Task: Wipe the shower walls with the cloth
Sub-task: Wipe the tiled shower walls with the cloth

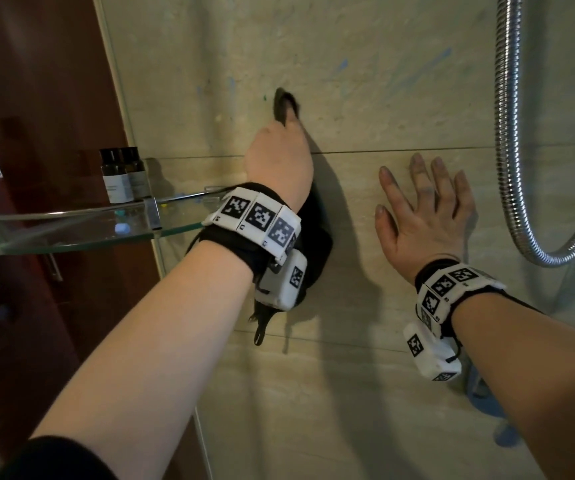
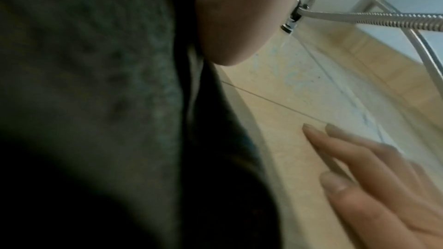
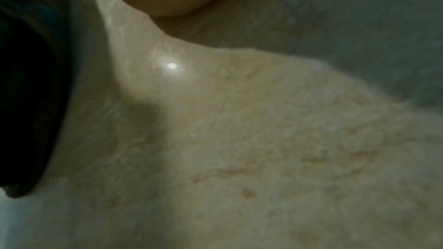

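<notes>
My left hand [image 1: 281,150] grips a dark cloth [image 1: 285,102] and holds it against the beige tiled shower wall [image 1: 365,109]. One fingertip shows on the cloth's upper end, and the rest of the cloth hangs below my wrist. In the left wrist view the cloth [image 2: 95,82] fills the left side beside my palm. My right hand [image 1: 424,209] lies flat on the wall to the right, fingers spread, holding nothing. Its fingers [image 2: 359,158] also show in the left wrist view. Blue smears [image 1: 428,64] mark the tile above and to the right of the cloth.
A metal shower hose [image 1: 508,133] loops down the wall at the far right. A glass shelf [image 1: 71,223] juts out at the left with small dark bottles [image 1: 119,174] on it. Behind the shelf stands a dark red door [image 1: 36,98].
</notes>
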Action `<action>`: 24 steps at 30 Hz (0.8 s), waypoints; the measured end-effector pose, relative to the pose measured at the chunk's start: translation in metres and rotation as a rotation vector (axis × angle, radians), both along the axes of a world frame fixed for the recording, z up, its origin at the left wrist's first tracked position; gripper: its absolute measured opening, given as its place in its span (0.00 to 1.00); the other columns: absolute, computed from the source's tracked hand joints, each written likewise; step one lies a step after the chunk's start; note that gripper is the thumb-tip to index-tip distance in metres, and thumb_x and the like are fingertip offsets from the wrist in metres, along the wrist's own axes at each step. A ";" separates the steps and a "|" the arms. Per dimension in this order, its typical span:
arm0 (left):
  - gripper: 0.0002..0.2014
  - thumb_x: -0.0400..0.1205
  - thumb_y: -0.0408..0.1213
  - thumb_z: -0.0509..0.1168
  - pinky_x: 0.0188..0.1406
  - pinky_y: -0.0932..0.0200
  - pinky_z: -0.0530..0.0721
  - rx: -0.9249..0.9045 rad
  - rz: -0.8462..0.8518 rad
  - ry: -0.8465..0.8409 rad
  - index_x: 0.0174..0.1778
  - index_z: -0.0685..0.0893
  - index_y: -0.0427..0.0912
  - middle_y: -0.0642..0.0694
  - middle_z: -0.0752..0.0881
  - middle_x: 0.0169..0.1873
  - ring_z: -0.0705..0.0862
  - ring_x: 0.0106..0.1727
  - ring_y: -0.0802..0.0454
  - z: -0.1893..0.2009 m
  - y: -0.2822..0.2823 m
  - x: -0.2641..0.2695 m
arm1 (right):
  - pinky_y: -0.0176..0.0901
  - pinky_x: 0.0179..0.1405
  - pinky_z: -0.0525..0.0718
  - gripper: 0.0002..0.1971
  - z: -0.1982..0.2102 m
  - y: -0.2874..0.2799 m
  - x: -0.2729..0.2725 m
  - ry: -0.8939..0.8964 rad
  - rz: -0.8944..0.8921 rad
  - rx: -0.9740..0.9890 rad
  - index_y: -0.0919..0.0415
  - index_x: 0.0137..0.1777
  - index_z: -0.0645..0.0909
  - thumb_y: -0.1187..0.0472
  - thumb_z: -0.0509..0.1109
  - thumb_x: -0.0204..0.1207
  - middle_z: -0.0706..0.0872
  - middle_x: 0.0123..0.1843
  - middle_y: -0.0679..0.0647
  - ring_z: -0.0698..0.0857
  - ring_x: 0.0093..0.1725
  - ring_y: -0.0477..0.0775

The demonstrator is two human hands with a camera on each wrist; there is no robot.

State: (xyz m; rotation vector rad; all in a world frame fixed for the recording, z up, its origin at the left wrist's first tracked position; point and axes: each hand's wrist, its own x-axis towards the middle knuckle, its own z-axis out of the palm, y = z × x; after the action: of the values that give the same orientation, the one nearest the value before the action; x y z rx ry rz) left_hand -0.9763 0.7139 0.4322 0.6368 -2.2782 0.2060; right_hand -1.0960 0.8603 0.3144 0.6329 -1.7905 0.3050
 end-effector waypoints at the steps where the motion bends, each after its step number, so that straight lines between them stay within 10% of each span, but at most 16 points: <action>1: 0.30 0.87 0.28 0.49 0.50 0.50 0.75 -0.074 -0.005 -0.031 0.85 0.46 0.35 0.34 0.75 0.67 0.76 0.65 0.38 -0.001 -0.003 0.003 | 0.58 0.80 0.36 0.29 0.000 0.000 0.000 0.000 -0.002 0.001 0.45 0.84 0.50 0.43 0.48 0.83 0.56 0.84 0.59 0.49 0.82 0.60; 24: 0.30 0.87 0.28 0.49 0.56 0.48 0.76 -0.062 -0.047 0.020 0.85 0.46 0.35 0.34 0.74 0.69 0.76 0.67 0.37 0.013 0.003 -0.003 | 0.58 0.80 0.37 0.29 -0.001 -0.001 0.000 0.023 0.017 -0.018 0.46 0.83 0.55 0.43 0.48 0.83 0.57 0.84 0.59 0.51 0.82 0.61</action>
State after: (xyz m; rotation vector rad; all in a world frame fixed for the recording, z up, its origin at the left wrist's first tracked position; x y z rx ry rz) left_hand -0.9794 0.7169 0.4452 0.5503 -2.2557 0.2457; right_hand -1.0958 0.8591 0.3136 0.6371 -1.7588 0.3239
